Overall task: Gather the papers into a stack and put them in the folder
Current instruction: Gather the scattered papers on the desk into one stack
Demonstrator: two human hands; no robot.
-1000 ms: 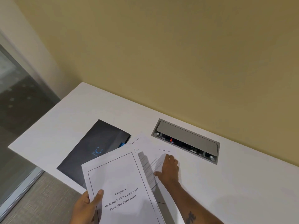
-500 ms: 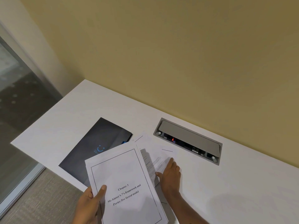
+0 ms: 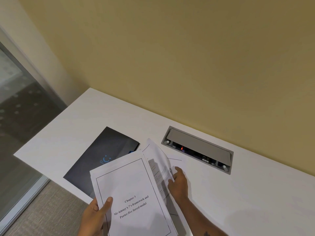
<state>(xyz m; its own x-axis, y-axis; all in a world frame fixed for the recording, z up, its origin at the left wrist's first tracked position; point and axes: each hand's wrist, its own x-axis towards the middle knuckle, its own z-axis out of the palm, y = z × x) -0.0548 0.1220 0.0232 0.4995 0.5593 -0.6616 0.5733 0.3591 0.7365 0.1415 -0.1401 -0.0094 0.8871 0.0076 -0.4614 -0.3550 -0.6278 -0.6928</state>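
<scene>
My left hand (image 3: pixel 95 217) grips a white title page (image 3: pixel 131 189) reading "Chapter 3", held above the desk's front edge. Just right of it, my right hand (image 3: pixel 179 183) pinches the edge of a printed sheet (image 3: pixel 159 160), whose far end curls up off the desk. Another white sheet (image 3: pixel 175 161) lies flat beneath, partly hidden. A dark closed folder (image 3: pixel 105 154) with a small blue logo lies on the white desk (image 3: pixel 76 126) to the left, its near corner covered by the title page.
A grey recessed socket box (image 3: pixel 199 147) with its lid tilted open sits in the desk near the yellow wall. The desk's left edge drops to carpet (image 3: pixel 46 210), beside a glass partition (image 3: pixel 15 106).
My right hand went from pressing flat on the printed sheet to pinching its edge, and the sheet's far end has lifted and curled. The title page stayed in my left hand.
</scene>
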